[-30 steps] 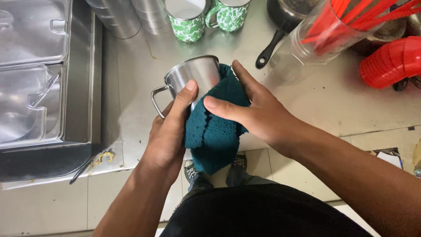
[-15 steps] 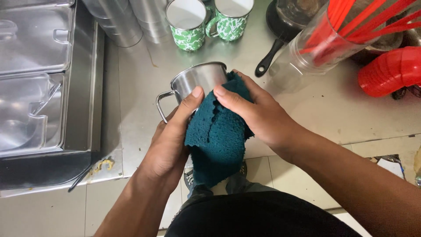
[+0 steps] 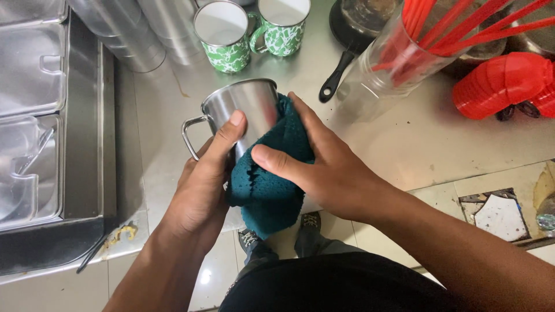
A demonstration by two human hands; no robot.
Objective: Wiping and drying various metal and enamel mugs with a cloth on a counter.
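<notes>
Nearest to us, our 2 shoes [image 3: 277,237] stand on the pale tiled floor [image 3: 376,237] below the tabletop [image 3: 404,144] edge. Just above them we hold 1 steel mug [image 3: 243,107] and 1 teal cloth [image 3: 269,185], both over the tabletop's front edge, in front of our body. Our left hand [image 3: 202,185] is curled shut round the mug's lower body, thumb up along its side w/ the tip near the rim, handle sticking out to the left; the mug is tilted, mouth pointing away from us. Our right hand [image 3: 324,167] is closed over the cloth, pressing it against the mug's right side, thumb pointing left across the cloth, fingers wrapped round the far side; the cloth's loose end hangs down below both hands. Left of us, 2 lidded steel pans [image 3: 29,115] sit in a steel counter well. Farther back we count 2 green-and-white speckled enamel mugs [image 3: 248,32] side by side, approx. 2 stacks of steel tumblers [image 3: 144,34] lying toward the top left, 1 black-handled pan [image 3: 347,52], 1 clear jar [image 3: 387,69] holding red straws [image 3: 451,29], too many to count, and 1 stack of red plastic cups [image 3: 503,84] lying on its side at far right.
</notes>
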